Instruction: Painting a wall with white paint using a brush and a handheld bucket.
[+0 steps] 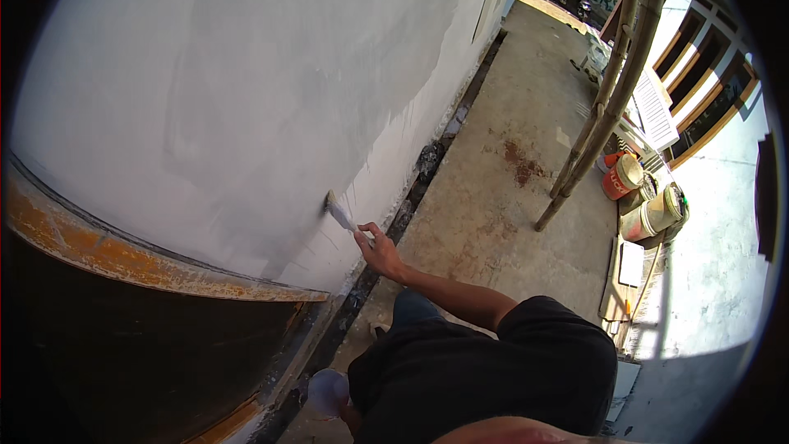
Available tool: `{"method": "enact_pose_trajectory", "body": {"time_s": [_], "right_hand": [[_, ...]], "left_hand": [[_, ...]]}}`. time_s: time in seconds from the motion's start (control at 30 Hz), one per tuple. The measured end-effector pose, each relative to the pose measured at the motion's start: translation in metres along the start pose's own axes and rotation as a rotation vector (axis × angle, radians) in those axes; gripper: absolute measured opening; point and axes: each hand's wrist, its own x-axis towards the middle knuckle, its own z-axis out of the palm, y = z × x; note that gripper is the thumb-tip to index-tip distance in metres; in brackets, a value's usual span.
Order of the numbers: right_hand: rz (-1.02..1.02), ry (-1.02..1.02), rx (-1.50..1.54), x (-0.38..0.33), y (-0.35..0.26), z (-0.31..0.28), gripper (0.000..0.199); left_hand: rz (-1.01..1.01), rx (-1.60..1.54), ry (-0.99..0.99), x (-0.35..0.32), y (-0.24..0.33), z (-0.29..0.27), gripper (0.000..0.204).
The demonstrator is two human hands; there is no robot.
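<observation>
Grey and whitish patches cover the wall (312,74), its lower part touched by the bristles of the brush (342,215). The right hand (380,253) is clamped on the brush's handle. Below the brush is a pale container (327,393), with the left hand (351,418) beside it, mostly hidden by the dark shirt (485,370); I cannot tell its grip. Left of and below the brush, a worn orange-brown frame (164,263) borders a dark panel (140,345). Right of the brush, past a dark channel (403,218), stretches a concrete floor (468,214) with a reddish stain (523,163). Farther right of the brush stand bamboo poles (604,115), dirty buckets (637,189) and a sunlit house wall (715,214) with brown-framed windows (711,74).
</observation>
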Motion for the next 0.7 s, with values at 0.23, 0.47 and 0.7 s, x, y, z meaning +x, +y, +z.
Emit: {"method": "enact_pose_trajectory", "body": {"time_s": [0.23,0.47,0.7], "right_hand": [[-0.378,-0.397,-0.148,-0.038,0.028,0.027,0.032],[-0.323,0.393,0.01,0.05,0.055,-0.02,0.036],[-0.12,-0.122,0.067,-0.051,0.021,0.069,0.036]], "left_hand": [[-0.05,0.177,0.027,-0.057,-0.087,-0.021,0.053],[-0.397,0.304,0.031,-0.246,-0.225,0.017,0.059],[-0.661,-1.303,0.596,-0.258,-0.214,0.035,0.055]]}}
